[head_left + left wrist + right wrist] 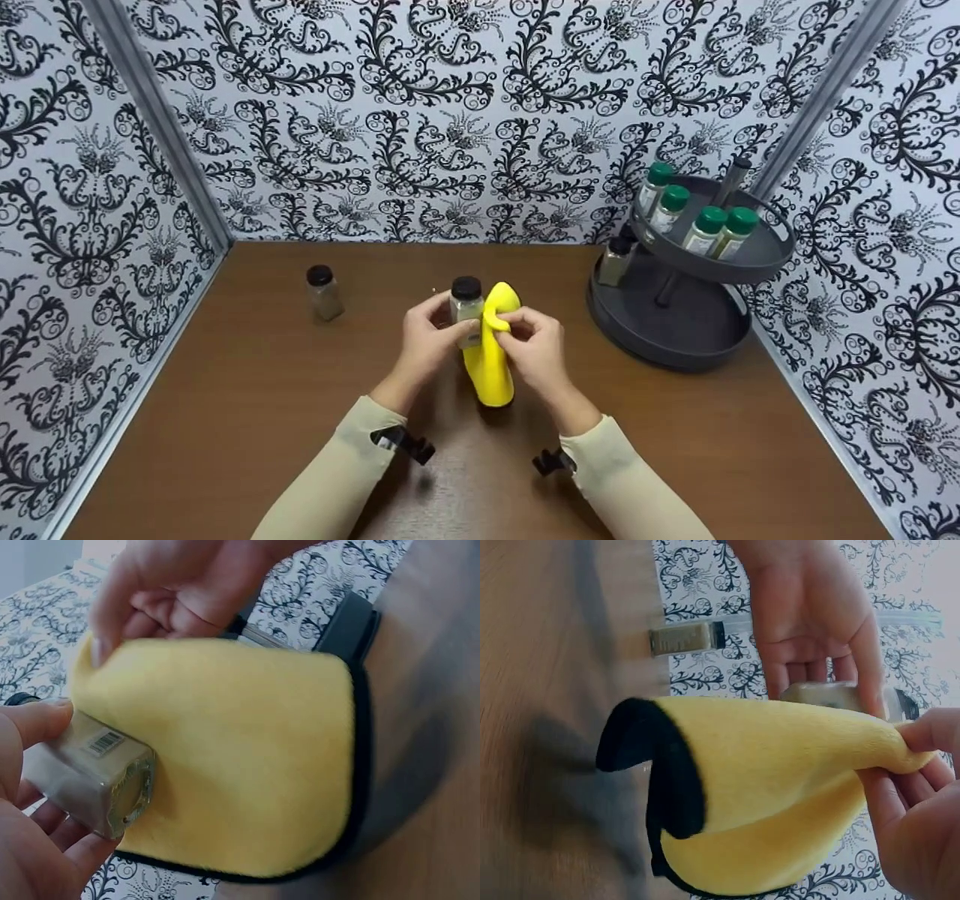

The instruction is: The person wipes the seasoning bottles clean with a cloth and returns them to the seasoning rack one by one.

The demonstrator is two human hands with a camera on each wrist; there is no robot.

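Observation:
In the head view my left hand point(431, 337) grips a square glass spice jar point(466, 311) with a black cap, fingers and thumb around its sides. The left wrist view shows the jar's base and a barcode label on it. My right hand point(536, 349) pinches the upper part of a yellow cloth point(491, 367) with dark edging. The cloth hangs folded close beside the jar. In the right wrist view the cloth point(772, 757) hides part of the jar.
A second black-capped jar point(325, 294) stands on the brown table at the left. On the right is a dark two-tier round rack point(694, 356); several green-capped jars point(705, 231) stand on its upper tier, and a black-capped jar point(615, 262) on its lower. Patterned walls point(420, 135) enclose the table.

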